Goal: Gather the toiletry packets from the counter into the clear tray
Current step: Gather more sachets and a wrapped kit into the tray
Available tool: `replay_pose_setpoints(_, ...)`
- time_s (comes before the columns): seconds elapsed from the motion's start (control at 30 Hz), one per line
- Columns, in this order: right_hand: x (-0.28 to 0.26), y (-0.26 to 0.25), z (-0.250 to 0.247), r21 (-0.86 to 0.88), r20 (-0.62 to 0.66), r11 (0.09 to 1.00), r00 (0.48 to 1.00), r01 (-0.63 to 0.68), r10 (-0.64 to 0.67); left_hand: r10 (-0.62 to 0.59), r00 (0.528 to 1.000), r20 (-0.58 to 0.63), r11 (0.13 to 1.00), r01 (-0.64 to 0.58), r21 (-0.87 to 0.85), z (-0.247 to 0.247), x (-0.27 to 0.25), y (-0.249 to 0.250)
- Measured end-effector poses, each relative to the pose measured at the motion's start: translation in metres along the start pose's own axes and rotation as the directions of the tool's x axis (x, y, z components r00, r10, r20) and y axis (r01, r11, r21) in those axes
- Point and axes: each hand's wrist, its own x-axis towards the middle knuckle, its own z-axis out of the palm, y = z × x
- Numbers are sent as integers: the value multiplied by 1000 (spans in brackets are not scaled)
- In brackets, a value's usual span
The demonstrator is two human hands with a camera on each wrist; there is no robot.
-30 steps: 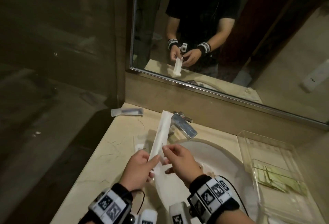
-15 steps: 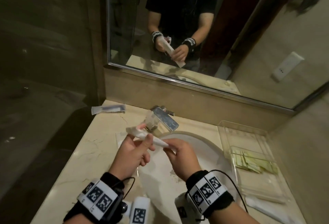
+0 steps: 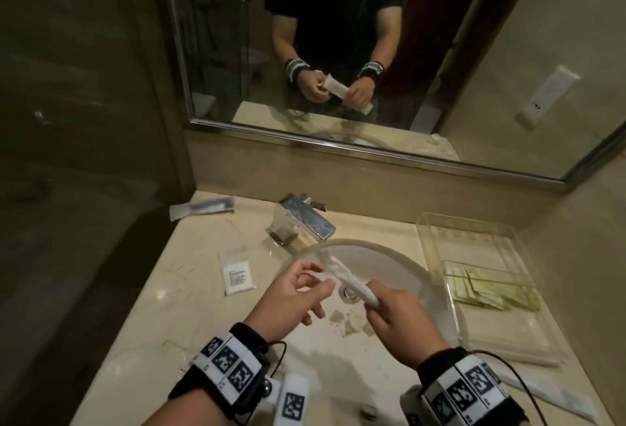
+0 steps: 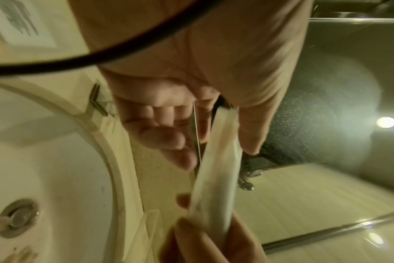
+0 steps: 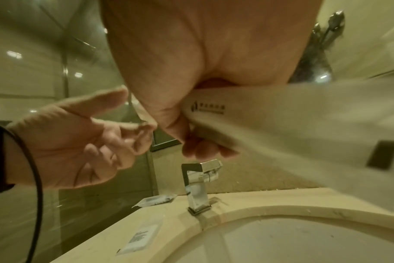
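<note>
Looks like I'm in a hotel bathroom: marble counter with a sink and chrome faucet, big mirror above, glass shower wall left, toiletry packets lying around.

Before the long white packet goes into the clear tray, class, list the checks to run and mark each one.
1. Right hand grips long white packet: ok.
2. Left hand fully off it: cannot tell.
3. Clear tray has bare floor: ok.
4. Path over the sink unblocked: ok.
5. Counter finished: not ok; flat sachet and dark-cored packet remain.
</note>
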Motion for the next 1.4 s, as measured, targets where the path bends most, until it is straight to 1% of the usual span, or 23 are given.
replay_pose_setpoints(0.07,-8,6,-2,29,-1,999,999,-45,45,-59,996,-66,998,60,10,-6,3,-2)
replay_pose_setpoints(0.1,-11,8,-4,40,6,998,999,-48,48,-66,995,-71,998,65,-16,-5,4,-3)
replay_pose_setpoints(0.2,-19,10,-7,35,50,999,998,-40,38,-58,998,-23,995,56,-87,10,7,-3)
replay_pose_setpoints(0.23,-21,12,-7,25,68,999,997,-47,45,-56,998,-29,994,53,-94,17,8,-5)
replay_pose_setpoints(0.33,-28,21,-11,2,87,999,996,-37,37,-46,995,-93,997,40,-63,37,18,-11)
replay_pose_setpoints(0.43,-39,37,-23,-24,65,998,996,-61,63,-48,995,-84,999,47,-22,57,27,-15)
replay_pose_setpoints(0.6,-65,90,-42,-40,5,994,995,-101,102,-106,993,-49,994,104,-42,99,41,-17)
replay_pose_setpoints(0.7,-75,133,-53,-117,-56,989,995,-88,82,-166,986,-6,984,165,-66,141,50,-20)
replay_pose_setpoints(0.77,-80,163,-63,-140,-96,986,992,-88,75,-184,983,4,982,184,-44,173,60,-24)
replay_pose_setpoints(0.83,-84,195,-74,-156,-122,983,989,-100,82,-187,982,-7,982,187,7,203,73,-27)
replay_pose_setpoints(0.93,-85,244,-89,-193,-140,973,985,-124,98,-190,981,-43,970,194,143,246,96,-32)
replay_pose_setpoints(1.03,-74,290,-94,-234,-79,959,987,-157,142,-224,971,-79,937,237,258,280,123,-43)
replay_pose_setpoints(1.13,-59,320,-94,-288,8,944,985,-161,171,-214,966,-143,854,257,453,302,146,-57)
replay_pose_setpoints(1.23,-48,338,-88,-294,82,941,976,-169,201,-174,970,-168,713,241,658,311,160,-63)
replay_pose_setpoints(1.33,-42,349,-76,-298,153,937,960,-184,237,-131,975,-180,643,222,733,313,167,-66)
replay_pose_setpoints(1.4,-42,355,-67,-323,171,929,955,-180,244,-120,979,-163,605,203,770,315,168,-69)
